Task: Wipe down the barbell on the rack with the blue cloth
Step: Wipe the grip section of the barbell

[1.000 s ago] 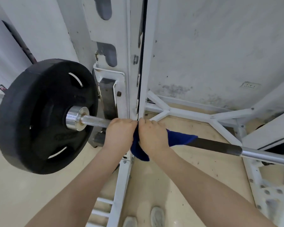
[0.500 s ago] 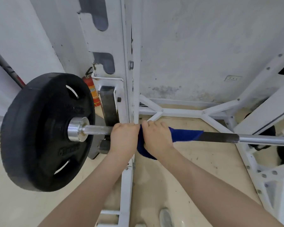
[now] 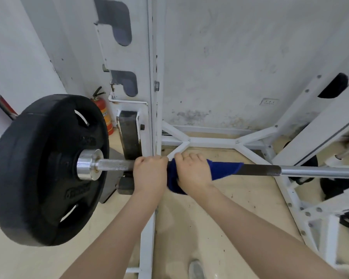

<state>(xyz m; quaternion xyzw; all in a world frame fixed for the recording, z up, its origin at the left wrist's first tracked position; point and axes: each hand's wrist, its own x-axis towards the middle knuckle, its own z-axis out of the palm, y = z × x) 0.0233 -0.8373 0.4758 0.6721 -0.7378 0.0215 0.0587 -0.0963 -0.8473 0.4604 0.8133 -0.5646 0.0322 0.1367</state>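
Note:
The barbell [image 3: 290,170] lies across the white rack [image 3: 141,77], with a black weight plate [image 3: 42,170] and a steel collar [image 3: 88,167] on its left end. The blue cloth [image 3: 224,170] is wrapped round the bar just right of the rack upright. My right hand [image 3: 191,172] grips the cloth around the bar. Directly to its left, my left hand [image 3: 149,174] grips the bare knurled bar, and the two hands nearly touch. A loose fold of cloth hangs under my right hand.
A red fire extinguisher [image 3: 104,115] stands by the wall behind the plate. White rack braces [image 3: 210,140] cross the beige floor, and another white frame [image 3: 310,208] with dark plates stands at the right. A shoe tip [image 3: 195,268] shows at the bottom.
Both hands hold the same grips on the bar and cloth. The view has shifted, so the extinguisher came into sight and the bar looks level.

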